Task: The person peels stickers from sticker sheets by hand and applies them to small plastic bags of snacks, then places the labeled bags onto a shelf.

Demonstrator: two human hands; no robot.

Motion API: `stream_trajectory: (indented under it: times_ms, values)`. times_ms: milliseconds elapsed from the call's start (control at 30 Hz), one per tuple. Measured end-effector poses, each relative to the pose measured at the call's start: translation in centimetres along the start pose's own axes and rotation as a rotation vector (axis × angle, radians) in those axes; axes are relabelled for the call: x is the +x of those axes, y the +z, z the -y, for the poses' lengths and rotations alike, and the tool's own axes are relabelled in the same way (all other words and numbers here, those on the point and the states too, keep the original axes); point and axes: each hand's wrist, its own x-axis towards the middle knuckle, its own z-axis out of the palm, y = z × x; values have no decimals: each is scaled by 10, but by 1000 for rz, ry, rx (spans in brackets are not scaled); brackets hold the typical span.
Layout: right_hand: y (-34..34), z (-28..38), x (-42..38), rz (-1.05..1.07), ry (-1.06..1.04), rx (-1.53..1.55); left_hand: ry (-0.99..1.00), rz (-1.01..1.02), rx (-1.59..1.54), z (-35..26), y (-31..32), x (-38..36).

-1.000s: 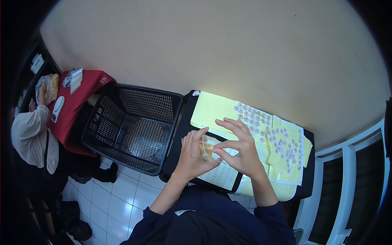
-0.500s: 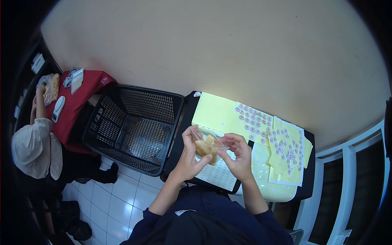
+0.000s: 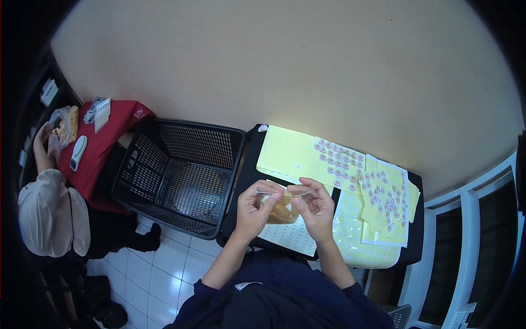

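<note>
Between my two hands is a clear plastic zip bag (image 3: 282,211) with pale yellow-brown pieces inside. My left hand (image 3: 255,211) pinches its top edge on the left, thumb toward the middle. The right-hand corner of the same edge is pinched by my right hand (image 3: 315,208). The bag hangs over a white sheet printed with rows of small labels (image 3: 287,239). Beyond my hands lies a plain yellow sheet (image 3: 285,151), and to the right are yellow sheets with round stickers (image 3: 339,164).
A black plastic basket (image 3: 234,181) stands left of my table. Farther left, a co-worker (image 3: 52,211) reaches toward a bag of yellow snacks (image 3: 67,126) on a red-covered table (image 3: 118,123), near a white scale (image 3: 79,152). White railings (image 3: 471,236) rise at the right.
Both hands have come closer together along the bag's top edge, with the thumbs now at the opening. The bag's mouth looks flatter and straighter. The co-worker's arm has shifted slightly.
</note>
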Motion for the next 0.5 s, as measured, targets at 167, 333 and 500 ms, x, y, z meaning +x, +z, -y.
stream_trajectory:
  times_ms: [167, 333, 500]
  values:
    - [8, -1, 1, -39, -11, 16, 42, -43, 169, 2, 5, -1]
    - [13, -4, 1, -101, -53, -4, 34, -69, 137, 5, 9, -3]
    - [14, 1, 2, -138, -16, 15, 83, -85, 43, 4, 10, 1]
